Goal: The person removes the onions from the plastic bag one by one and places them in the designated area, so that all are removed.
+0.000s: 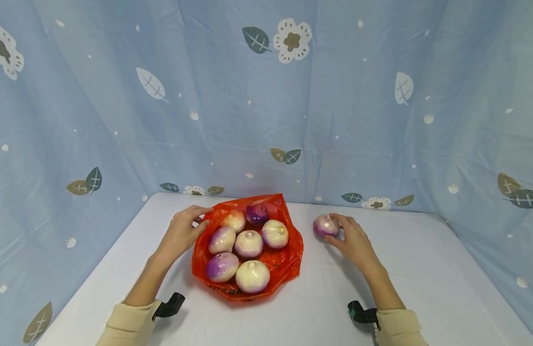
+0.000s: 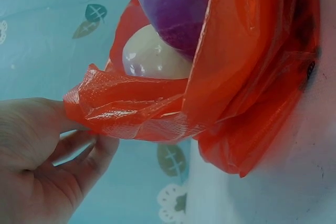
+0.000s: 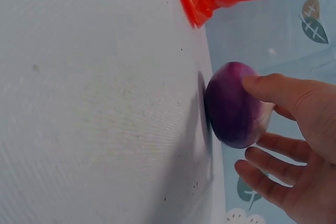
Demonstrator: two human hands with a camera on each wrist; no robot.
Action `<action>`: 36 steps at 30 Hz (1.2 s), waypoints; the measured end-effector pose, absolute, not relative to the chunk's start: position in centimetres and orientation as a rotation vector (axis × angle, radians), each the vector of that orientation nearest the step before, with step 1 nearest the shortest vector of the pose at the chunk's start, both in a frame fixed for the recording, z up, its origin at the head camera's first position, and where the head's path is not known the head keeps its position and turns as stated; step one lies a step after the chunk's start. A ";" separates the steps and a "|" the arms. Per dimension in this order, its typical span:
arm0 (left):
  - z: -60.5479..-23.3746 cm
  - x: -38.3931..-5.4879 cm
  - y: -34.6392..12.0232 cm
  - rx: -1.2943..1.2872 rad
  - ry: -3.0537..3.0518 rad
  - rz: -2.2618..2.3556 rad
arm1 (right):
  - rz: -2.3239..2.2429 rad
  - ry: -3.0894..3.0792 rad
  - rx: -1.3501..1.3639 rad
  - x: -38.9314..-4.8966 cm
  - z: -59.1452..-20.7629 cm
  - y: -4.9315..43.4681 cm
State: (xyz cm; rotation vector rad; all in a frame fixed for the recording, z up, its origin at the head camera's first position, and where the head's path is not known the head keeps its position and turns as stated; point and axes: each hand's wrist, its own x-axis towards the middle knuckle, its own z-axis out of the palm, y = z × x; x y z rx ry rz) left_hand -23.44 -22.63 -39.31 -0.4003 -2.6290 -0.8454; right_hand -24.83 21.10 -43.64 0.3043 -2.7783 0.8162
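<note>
A red plastic bag (image 1: 288,274), its mouth spread wide, holds several glossy white-and-purple onions (image 1: 249,244). At its left rim my left hand (image 1: 181,233) pinches the plastic (image 2: 136,106) between thumb and fingers. To the right of the bag, a single purple-and-white onion (image 1: 326,226) is at the back of the table. My right hand (image 1: 353,240) holds this onion from its right side. In the right wrist view the thumb (image 3: 262,86) presses on the purple onion (image 3: 233,106), while the lower fingers are spread beside it.
A white-covered table (image 1: 318,307) lies under everything. Behind and at both sides hangs a blue curtain (image 1: 231,125) with leaf and flower prints, meeting the table's back edge close beyond the bag and the single onion.
</note>
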 end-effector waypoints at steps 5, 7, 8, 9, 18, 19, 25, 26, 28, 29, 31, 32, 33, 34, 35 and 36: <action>-39.4 -23.5 -22.8 -0.394 -2.631 -0.850 | 0.816 -2.778 0.300 -24.6 -43.3 21.2; -39.4 -23.5 -22.9 -0.390 -2.629 -0.850 | 0.808 -2.776 0.299 -24.6 -43.2 21.2; -39.4 -23.5 -23.0 -0.388 -2.628 -0.850 | 0.802 -2.775 0.297 -24.6 -43.1 21.2; -39.4 -23.5 -23.0 -0.385 -2.628 -0.848 | 0.798 -2.775 0.296 -24.6 -43.0 21.2; -39.5 -23.6 -23.3 -0.367 -2.611 -0.842 | 0.756 -2.756 0.292 -24.5 -42.8 21.2; -39.5 -23.6 -23.3 -0.367 -2.610 -0.839 | 0.747 -2.747 0.298 -24.5 -42.8 21.2; -39.5 -23.8 -23.5 -0.372 -2.600 -0.836 | 0.711 -2.704 0.339 -24.2 -41.9 20.8; -39.5 -23.8 -23.6 -0.373 -2.598 -0.838 | 0.706 -2.699 0.346 -24.1 -41.7 20.6; -39.5 -23.9 -23.6 -0.372 -2.596 -0.836 | 0.703 -2.690 0.358 -23.8 -41.2 20.3; -39.5 -23.9 -23.6 -0.373 -2.596 -0.838 | 0.699 -2.685 0.370 -23.7 -41.0 20.2; -39.5 -23.9 -23.7 -0.377 -2.596 -0.840 | 0.701 -2.685 0.380 -23.6 -40.7 19.9; -39.6 -23.9 -23.7 -0.378 -2.597 -0.841 | 0.703 -2.687 0.381 -23.5 -40.7 19.8; -39.5 -23.9 -23.6 -0.378 -2.598 -0.842 | 0.710 -2.694 0.379 -23.4 -40.6 19.6; -39.5 -23.8 -23.6 -0.378 -2.598 -0.841 | 0.713 -2.703 0.378 -23.4 -40.6 19.4; -39.5 -23.8 -23.6 -0.378 -2.600 -0.840 | 0.716 -2.709 0.380 -23.4 -40.7 19.3; -39.5 -23.8 -23.6 -0.379 -2.601 -0.841 | 0.724 -2.708 0.381 -23.4 -40.8 19.1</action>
